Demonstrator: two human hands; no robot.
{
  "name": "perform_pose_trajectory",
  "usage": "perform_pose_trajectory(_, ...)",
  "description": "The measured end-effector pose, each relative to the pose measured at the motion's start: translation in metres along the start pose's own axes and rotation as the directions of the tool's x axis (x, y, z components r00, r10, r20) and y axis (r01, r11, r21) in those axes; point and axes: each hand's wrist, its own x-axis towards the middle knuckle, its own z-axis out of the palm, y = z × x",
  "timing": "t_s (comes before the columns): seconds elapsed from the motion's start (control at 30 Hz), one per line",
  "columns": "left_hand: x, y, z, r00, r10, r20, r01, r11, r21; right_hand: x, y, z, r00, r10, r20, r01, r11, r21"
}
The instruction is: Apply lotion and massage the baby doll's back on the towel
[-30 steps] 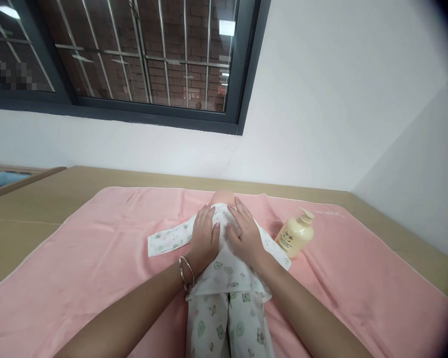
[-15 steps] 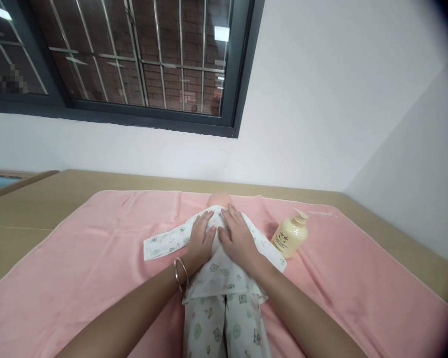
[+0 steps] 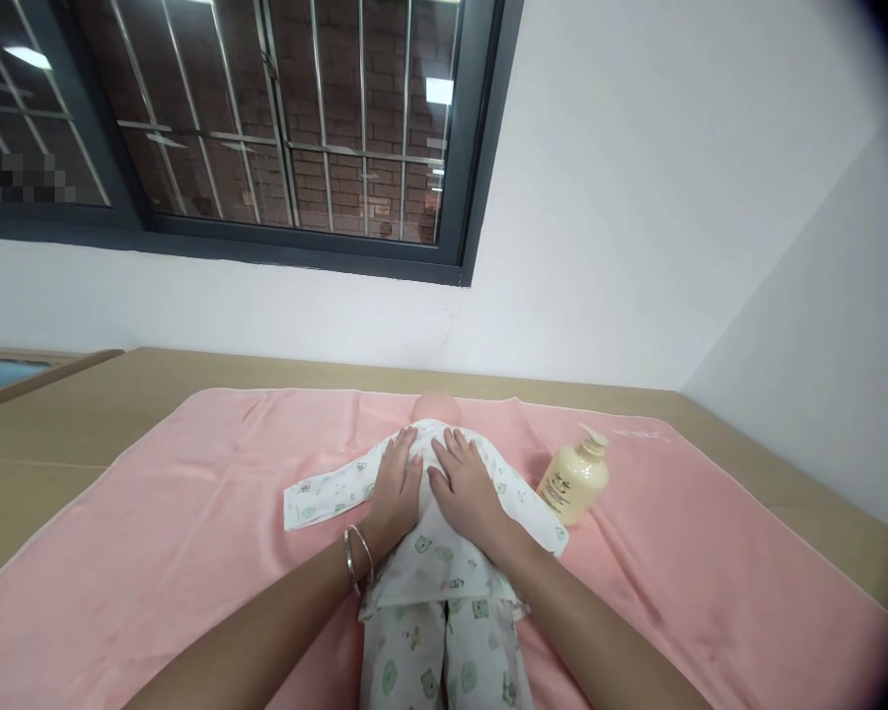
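Fingers (image 3: 396, 468) of the left hand (image 3: 394, 501) and right hand (image 3: 472, 498) lie flat, slightly apart, on the chest of a bald doll in white, green-printed clothes (image 3: 440, 562). Smooth pink cloth (image 3: 192, 542) spreads wide leftward, short of the brown wooden tabletop (image 3: 44, 483)'s back edge. Right, a pale-yellow pump bottle (image 3: 575, 483) crowds one sleeve (image 3: 529, 503). A second ago, the right fingertips reached higher.

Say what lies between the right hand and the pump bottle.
In the head view, a printed white sleeve lies between the right hand and the pump bottle, with some pink cloth showing beyond it.
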Motion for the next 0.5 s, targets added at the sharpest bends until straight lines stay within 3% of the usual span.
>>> perform_pose_trajectory(0.2,0.001,-0.002,0.003,0.999,-0.03,-0.027,0.031,0.999,0.041,-0.001,-0.005,0.0,0.998,0.007,-0.067,-0.01,0.999,-0.037)
perform_pose_trajectory(0.33,0.005,-0.001,0.0,0.999,-0.044,-0.025,0.046,0.996,0.076,-0.001,-0.009,-0.006,0.996,0.006,0.084,0.001,0.997,-0.079)
perform_pose_trajectory(0.4,0.008,0.001,-0.001,0.999,-0.048,0.006,0.046,0.99,0.136,-0.001,-0.012,-0.023,0.983,-0.006,0.184,0.025,0.995,-0.101)
perform_pose_trajectory(0.5,0.007,0.008,-0.001,0.996,-0.011,0.087,-0.014,0.96,0.281,-0.006,-0.018,-0.069,0.966,-0.05,0.254,0.079,0.991,-0.108)
